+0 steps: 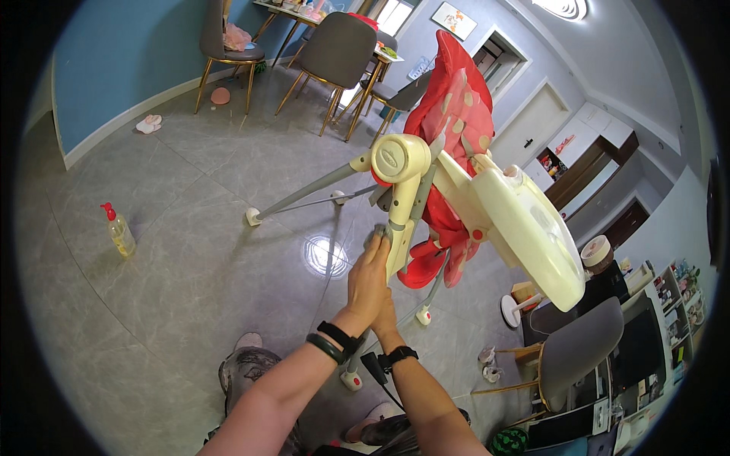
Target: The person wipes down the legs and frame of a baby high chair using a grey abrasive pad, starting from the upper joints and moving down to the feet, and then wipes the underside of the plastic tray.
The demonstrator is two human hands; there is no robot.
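A cream baby high chair (400, 159) with a red polka-dot seat cover (456, 108) stands in front of me on grey legs. Its cream tray (524, 233) sticks out to the right. My left hand (366, 285) presses a small grey cloth or pad (376, 232) against the upper part of the near leg (401, 245). Just below and behind it, my right hand (386, 314) is wrapped around the same leg, its fingers mostly hidden. The leg ends in a white foot with a red button (351, 381) between my feet.
A pump bottle with a red top (121, 233) stands on the tiled floor to the left. Grey chairs (337, 50) surround a dining table at the back. Another grey chair (582, 353), shoes (490, 365) and a watermelon-patterned ball (509, 442) are on the right.
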